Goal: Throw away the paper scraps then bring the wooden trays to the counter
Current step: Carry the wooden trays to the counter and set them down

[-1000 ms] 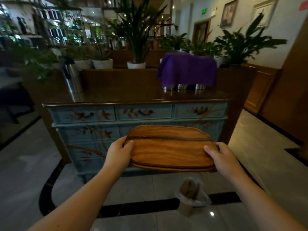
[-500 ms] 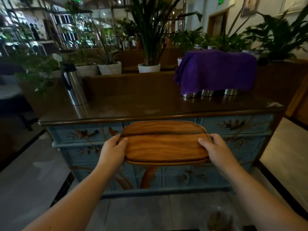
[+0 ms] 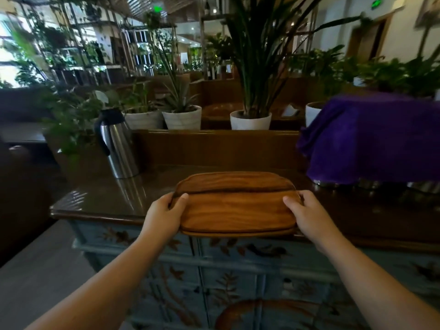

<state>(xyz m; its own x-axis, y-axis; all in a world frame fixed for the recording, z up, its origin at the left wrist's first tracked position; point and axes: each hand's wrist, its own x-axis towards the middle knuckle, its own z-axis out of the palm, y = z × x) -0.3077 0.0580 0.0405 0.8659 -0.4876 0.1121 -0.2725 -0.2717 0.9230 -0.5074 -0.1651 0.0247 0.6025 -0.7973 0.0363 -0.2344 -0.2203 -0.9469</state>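
I hold a stack of wooden trays (image 3: 234, 203), oval and brown, level in front of me. My left hand (image 3: 164, 216) grips the stack's left end, thumb on top. Its right end sits in my right hand (image 3: 309, 214), thumb on the upper tray. The stack hovers over the front edge of the counter (image 3: 100, 198), a dark glossy top on a blue painted cabinet. I cannot tell whether the trays touch the counter top. No paper scraps are in view.
A steel thermos jug (image 3: 116, 144) stands at the counter's back left. A purple cloth (image 3: 371, 139) covers metal containers at the right. A wooden back panel (image 3: 214, 148) rises behind the counter, with white plant pots (image 3: 250, 120) beyond it.
I have come closer to the counter and raised the trays. They were below the counter's edge in front of the drawers; now they are over its front edge. The floor bin has left view.
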